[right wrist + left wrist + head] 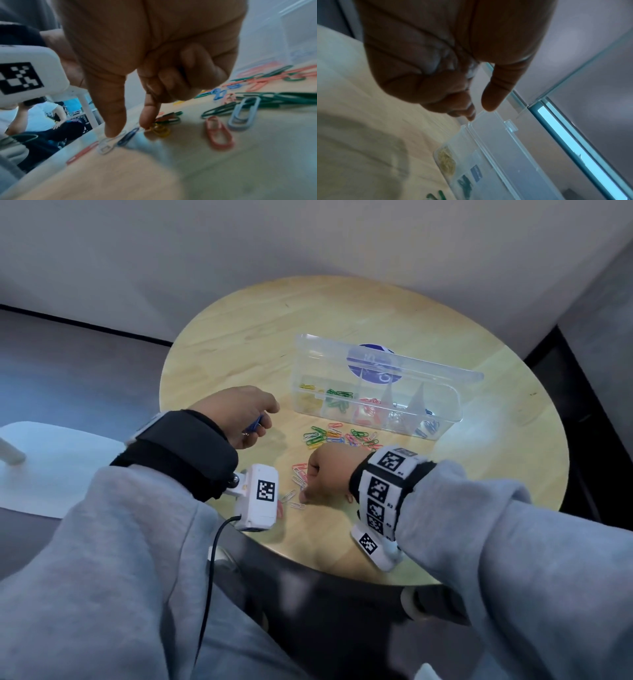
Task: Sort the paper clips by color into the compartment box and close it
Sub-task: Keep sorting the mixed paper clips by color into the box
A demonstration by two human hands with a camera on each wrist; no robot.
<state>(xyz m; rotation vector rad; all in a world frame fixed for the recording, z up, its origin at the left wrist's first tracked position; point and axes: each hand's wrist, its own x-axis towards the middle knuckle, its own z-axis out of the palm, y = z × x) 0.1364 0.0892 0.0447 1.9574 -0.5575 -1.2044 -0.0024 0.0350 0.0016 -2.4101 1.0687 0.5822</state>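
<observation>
The likeliest slip here is a mixed pick: under the right hand (327,470) the small wire paper clips lie crowded near the front edge of the round pale wooden surface (239,313), and in the right wrist view a dark blue clip (128,136), a white clip (107,146) and a yellow clip (160,130) sit just beside or touching one another, so a pinch could drag up two colours at once or flick one off the edge. The left hand (239,414) carries a second risk; it holds a few blue clips (255,424) loosely in curled fingers above the surface, and tilting the palm could spill them back into the mixed heap (339,436). As for pose, the right hand is turned palm down, thumb and forefinger extended to the clips with the grip narrowly apart, the other fingers curled in; whether it already has a clip I cannot tell. The left hand hovers near the left end of the clear plastic compartment box (445,419), whose lid (428,368) stands open behind yellow, green, red, white and blue compartments, all partly filled.
</observation>
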